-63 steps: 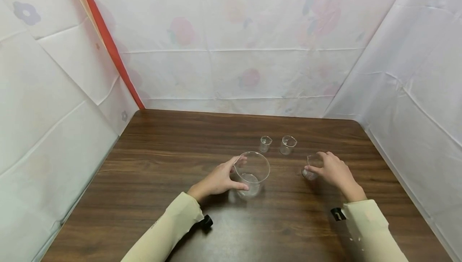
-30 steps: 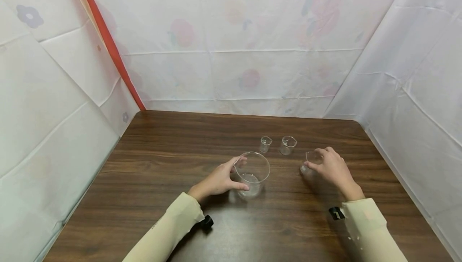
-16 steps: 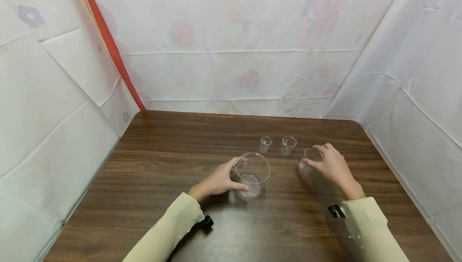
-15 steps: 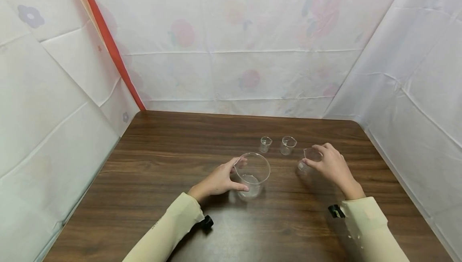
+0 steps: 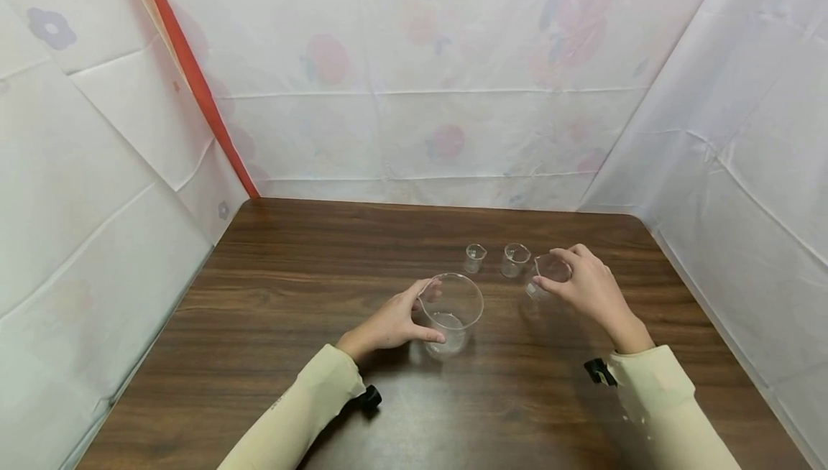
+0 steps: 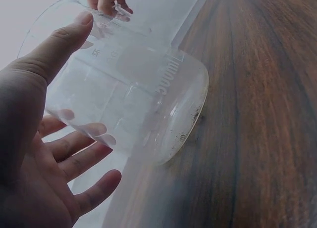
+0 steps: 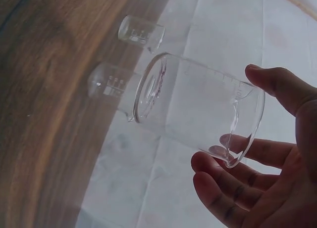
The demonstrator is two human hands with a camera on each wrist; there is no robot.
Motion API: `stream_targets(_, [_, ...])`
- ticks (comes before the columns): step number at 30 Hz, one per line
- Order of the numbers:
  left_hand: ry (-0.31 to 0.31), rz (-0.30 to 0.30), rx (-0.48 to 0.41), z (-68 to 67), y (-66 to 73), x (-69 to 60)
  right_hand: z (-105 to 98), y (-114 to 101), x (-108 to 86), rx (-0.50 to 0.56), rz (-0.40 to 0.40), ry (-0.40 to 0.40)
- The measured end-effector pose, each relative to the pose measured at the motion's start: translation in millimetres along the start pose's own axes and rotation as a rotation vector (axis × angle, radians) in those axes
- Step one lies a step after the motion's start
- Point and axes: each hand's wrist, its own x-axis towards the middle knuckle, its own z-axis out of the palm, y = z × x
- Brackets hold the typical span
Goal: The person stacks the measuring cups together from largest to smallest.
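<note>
The left hand (image 5: 392, 320) grips a large glass beaker (image 5: 452, 312) by its left side, the beaker upright on the table. In the left wrist view the thumb and fingers lie round the large beaker (image 6: 133, 94), marked 500ml. The right hand (image 5: 591, 292) holds a smaller glass beaker (image 5: 550, 272) near its rim, between thumb and fingers. The right wrist view shows that beaker (image 7: 193, 102) off the table. Just left of it stand a small beaker (image 5: 514, 261) and the smallest beaker (image 5: 475, 259), side by side.
The dark wooden table (image 5: 310, 269) is bounded by pale printed cloth (image 5: 414, 132) at the back and at both sides. A red strip (image 5: 194, 67) runs down the back left corner. A black strap (image 5: 370, 398) is at the left cuff, another (image 5: 599, 371) at the right cuff.
The right hand has moved left and away from the body with its beaker, closer to the two small beakers. The left hand and the large beaker have stayed in place.
</note>
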Motion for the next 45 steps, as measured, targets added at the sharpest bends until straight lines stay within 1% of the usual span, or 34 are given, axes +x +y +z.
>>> stream_targets(5, [0.002, 0.001, 0.008, -1.0, 1.2, 0.1, -4, -5, 2.2, -0.004, -0.02, 0.022])
stream_targets(11, [0.001, -0.01, 0.003, -0.9, 1.6, -0.2, -7, -9, 4.7, -0.009, -0.027, -0.007])
stream_targets(18, [0.014, 0.003, -0.014, 0.8, -0.3, -0.1, -10, -15, 8.8, 0.015, -0.025, -0.013])
stream_targets(26, [0.024, -0.004, 0.008, 0.3, 0.7, -0.1, -16, -25, 14.4, 0.039, -0.06, -0.006])
stream_targets(34, [0.02, -0.001, 0.002, 0.6, 0.7, 0.8, -20, -35, 18.4, 0.046, -0.1, -0.031])
stream_targets(45, [0.027, -0.009, -0.001, 2.4, -0.6, 1.9, -22, -51, 25.0, 0.072, -0.15, -0.024])
